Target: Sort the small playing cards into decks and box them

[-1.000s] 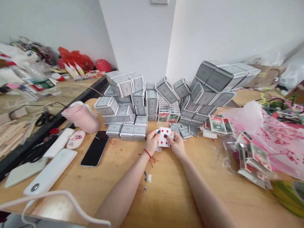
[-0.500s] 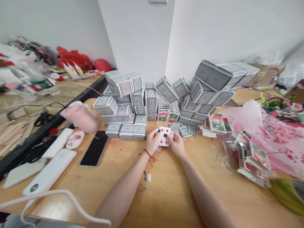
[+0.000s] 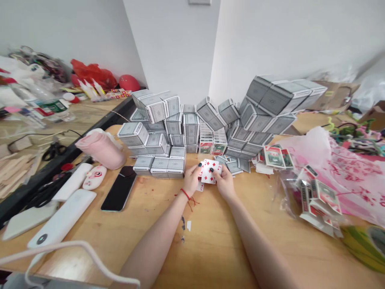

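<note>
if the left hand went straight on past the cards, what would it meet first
Likely the red-and-green boxes beyond the cards in the left hand, though depth is unclear.

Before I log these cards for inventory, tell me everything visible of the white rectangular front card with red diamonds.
The front card looks like flat paper, faces the camera and reads 5 at upper left. The bare right hand holds it, dark-nailed thumb on its face, over other white cards. The left hand's contact is unclear.
</note>
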Action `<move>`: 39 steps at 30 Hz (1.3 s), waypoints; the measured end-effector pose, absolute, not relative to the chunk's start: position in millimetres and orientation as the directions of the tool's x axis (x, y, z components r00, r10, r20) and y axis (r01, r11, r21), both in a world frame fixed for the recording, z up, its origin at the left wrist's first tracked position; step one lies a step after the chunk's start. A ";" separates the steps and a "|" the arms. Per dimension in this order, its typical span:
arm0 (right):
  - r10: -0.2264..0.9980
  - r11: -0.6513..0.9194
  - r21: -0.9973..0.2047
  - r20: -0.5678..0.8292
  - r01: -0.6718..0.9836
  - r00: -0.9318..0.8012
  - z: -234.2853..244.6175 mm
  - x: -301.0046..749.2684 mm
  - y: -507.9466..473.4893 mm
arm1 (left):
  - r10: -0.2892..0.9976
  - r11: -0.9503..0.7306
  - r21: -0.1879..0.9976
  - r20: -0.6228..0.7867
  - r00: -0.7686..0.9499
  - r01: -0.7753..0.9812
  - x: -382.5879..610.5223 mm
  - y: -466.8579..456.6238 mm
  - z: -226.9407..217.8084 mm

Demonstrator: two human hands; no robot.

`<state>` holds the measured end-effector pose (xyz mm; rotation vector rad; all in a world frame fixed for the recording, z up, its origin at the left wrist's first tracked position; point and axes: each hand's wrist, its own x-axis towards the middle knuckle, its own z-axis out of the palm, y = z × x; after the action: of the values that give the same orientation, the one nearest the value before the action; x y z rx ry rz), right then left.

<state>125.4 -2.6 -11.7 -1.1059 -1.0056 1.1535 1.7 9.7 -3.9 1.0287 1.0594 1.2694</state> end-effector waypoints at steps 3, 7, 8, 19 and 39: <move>0.988 0.052 -0.983 0.026 -0.174 0.152 -11.6 125.2 -2.1 | 1.000 0.026 0.982 -0.023 0.017 -0.189 1.3 10.0 -3.5; 0.989 0.051 -0.981 0.024 -0.185 0.146 -10.2 125.5 -2.0 | 0.999 0.037 0.970 -0.035 0.013 -0.239 1.5 9.9 -3.3; 0.989 0.051 -0.981 0.024 -0.187 0.143 -9.7 125.8 -2.0 | 0.998 0.055 0.959 -0.050 0.025 -0.277 1.5 10.0 -3.3; 0.989 0.046 -0.977 0.015 -0.210 0.146 -8.4 129.7 -1.3 | 0.922 0.298 0.836 -0.127 0.366 -0.461 -5.9 9.6 5.9; 0.988 0.088 -0.992 0.075 -0.087 0.135 -14.5 129.4 -2.6 | 0.969 0.190 0.945 -0.136 0.208 -0.266 -1.6 12.8 1.9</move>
<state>129.4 -2.6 -14.5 -1.1411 -1.0830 1.0964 -1.6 12.8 1.9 0.9639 0.9396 1.0766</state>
